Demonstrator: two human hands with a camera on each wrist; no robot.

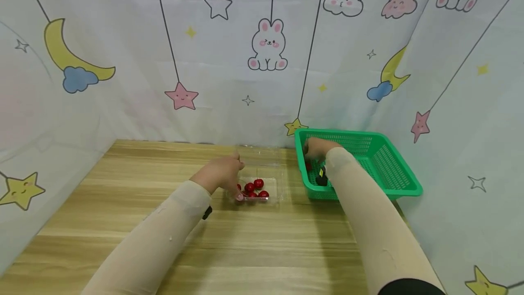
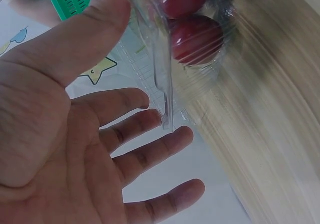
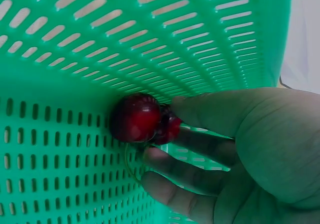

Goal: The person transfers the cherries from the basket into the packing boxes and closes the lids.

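A clear plastic box [image 1: 273, 186] holds several red cherries [image 1: 259, 183] on the table, its hinged lid [image 1: 259, 155] raised at the back. My left hand [image 1: 221, 174] is at the box's left side. In the left wrist view its thumb [image 2: 107, 9] touches the box wall, while the other fingers [image 2: 155, 154] spread loosely beside it. Inside the green basket [image 1: 399, 192], my right hand [image 1: 319, 148] is at the left end. In the right wrist view, thumb and index finger pinch a dark red cherry [image 3: 169, 126], next to a larger cherry [image 3: 136, 118] with a green stem.
The perforated basket stands at the table's back right, beside the box. A patterned cloth [image 1: 229, 117] hangs behind the wooden table [image 1: 262, 249] and along its sides. A small black device [image 1: 321, 178] is at my right wrist, another [image 1: 207, 213] under my left wrist.
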